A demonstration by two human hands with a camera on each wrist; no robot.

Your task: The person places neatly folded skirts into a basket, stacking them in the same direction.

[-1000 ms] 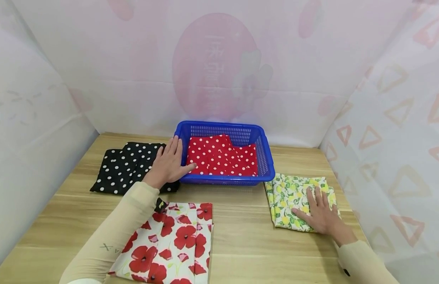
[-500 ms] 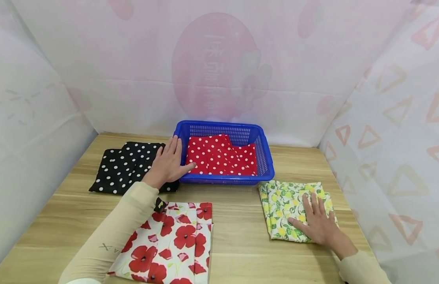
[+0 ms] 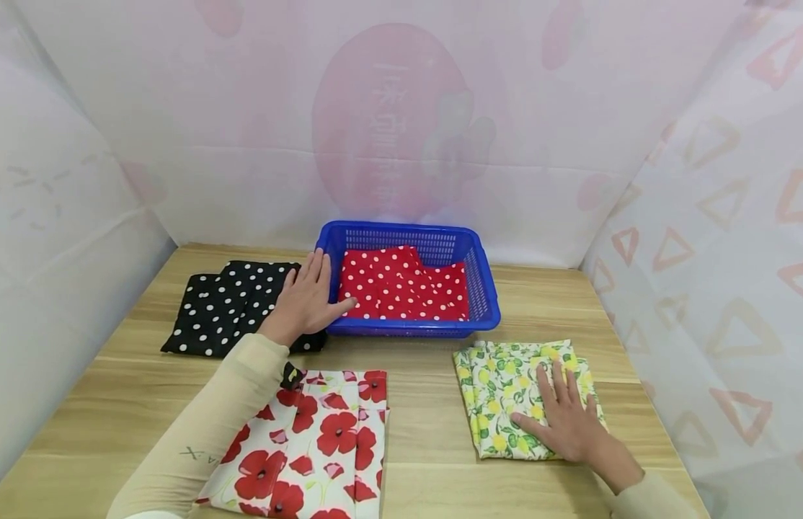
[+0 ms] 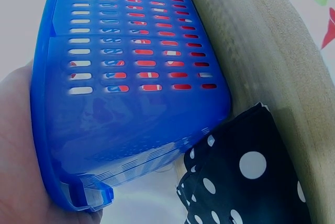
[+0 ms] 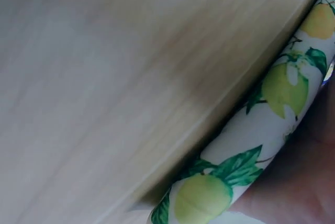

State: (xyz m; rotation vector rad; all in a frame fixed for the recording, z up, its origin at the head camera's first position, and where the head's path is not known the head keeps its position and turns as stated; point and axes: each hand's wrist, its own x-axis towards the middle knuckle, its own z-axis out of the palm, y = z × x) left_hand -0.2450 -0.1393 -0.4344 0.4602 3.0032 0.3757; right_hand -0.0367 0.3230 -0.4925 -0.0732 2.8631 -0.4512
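My left hand [image 3: 306, 298] rests with straight fingers on the left rim of a blue plastic basket [image 3: 411, 328], its thumb over the front corner. In the left wrist view, the palm lies against the slotted basket [image 4: 131, 114]. Inside is a folded red cloth with white dots [image 3: 404, 288]. At the right, my right hand [image 3: 566, 422] lies flat, fingers spread, on a folded lemon-print cloth [image 3: 505, 404]. The right wrist view shows the rounded edge of this lemon-print cloth [image 5: 285, 90] on the table, with part of the hand above it.
A folded black cloth with white dots [image 3: 210, 310] lies left of the basket, partly behind my left hand. Nearer, a folded white cloth with red poppies [image 3: 336, 447] is partly covered by my left forearm. Printed fabric walls [image 3: 246, 180] enclose the wooden table [image 3: 427, 432].
My right hand and the lemon-print cloth beneath it have slid left and toward the front edge. The left hand and basket have stayed in place.
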